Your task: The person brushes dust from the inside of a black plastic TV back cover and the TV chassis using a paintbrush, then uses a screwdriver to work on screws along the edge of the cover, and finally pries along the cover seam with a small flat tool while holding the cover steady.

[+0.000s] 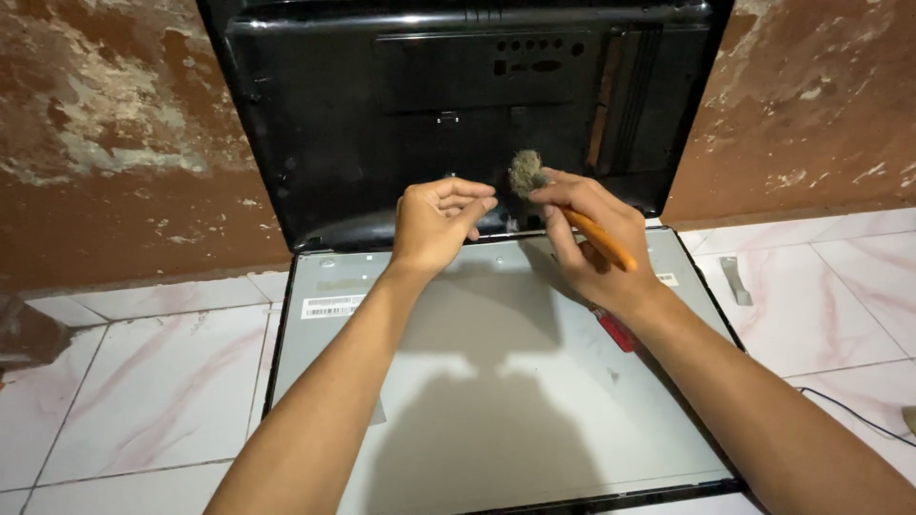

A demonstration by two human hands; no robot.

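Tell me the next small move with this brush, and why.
Probably sweep the brush down across the grey panel: the right hand holds its dusty bristles at the panel's top edge, beside the left hand.

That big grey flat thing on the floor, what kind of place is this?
Probably a home repair spot on the floor, not a proper workshop. The grey metal panel lies flat on pink-veined floor tiles, its black back cover leans on a peeling reddish wall, and the right hand holds an orange-handled brush.
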